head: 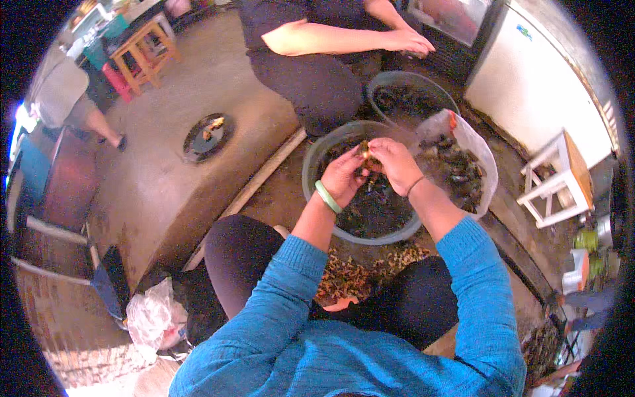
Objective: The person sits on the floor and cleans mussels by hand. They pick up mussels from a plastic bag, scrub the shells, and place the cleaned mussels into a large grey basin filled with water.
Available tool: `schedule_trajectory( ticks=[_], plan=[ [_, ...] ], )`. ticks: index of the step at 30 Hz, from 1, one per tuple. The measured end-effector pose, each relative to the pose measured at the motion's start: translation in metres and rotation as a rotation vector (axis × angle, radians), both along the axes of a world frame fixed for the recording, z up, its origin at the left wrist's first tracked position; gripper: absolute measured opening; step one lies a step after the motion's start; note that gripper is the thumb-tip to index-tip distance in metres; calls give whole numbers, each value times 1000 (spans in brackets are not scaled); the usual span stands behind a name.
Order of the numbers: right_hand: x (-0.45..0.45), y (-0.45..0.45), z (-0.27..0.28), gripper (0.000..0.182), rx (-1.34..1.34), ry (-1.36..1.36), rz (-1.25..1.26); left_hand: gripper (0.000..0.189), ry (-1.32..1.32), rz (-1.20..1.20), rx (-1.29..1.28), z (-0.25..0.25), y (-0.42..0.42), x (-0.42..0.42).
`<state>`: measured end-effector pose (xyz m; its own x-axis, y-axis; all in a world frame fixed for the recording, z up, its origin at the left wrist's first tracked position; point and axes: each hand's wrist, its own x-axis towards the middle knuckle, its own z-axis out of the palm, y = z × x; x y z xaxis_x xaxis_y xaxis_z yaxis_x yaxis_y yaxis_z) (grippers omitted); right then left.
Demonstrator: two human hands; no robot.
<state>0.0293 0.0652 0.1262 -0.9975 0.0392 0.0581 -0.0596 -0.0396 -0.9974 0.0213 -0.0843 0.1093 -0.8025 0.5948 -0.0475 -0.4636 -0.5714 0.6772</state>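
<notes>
My left hand [346, 173], with a pale green bangle on its wrist, grips a small dark and yellowish piece [366, 150] that I cannot identify. My right hand [393, 161] pinches the same piece from the other side. Both hands are over a wide, clear plastic tub [369, 241] with dark, loose material inside. Beyond it is a second round tub [397, 74] with similar dark contents. A whitish sack [488, 164], open at the top, holds more dark pieces to the right. Brownish-yellow scraps [347, 275] lie in a heap between my knees.
Another person [317, 84] sits across from me, forearms over the far tub. A white stool [558, 183] stands at the right, a wooden stool [144, 52] at the upper left. A dark round dish [206, 141] lies on the floor. A plastic bag [158, 317] is at the lower left.
</notes>
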Motion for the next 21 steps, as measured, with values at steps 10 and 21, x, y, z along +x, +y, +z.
schedule_trajectory(
  ticks=[10,21],
  plan=[
    [9,21,32,7,-502,-144,-71,23,-243,2,80,-10,4,-3],
    [72,2,-32,28,1085,-28,502,23,-327,53,-106,-105,27,-17]
  ],
)
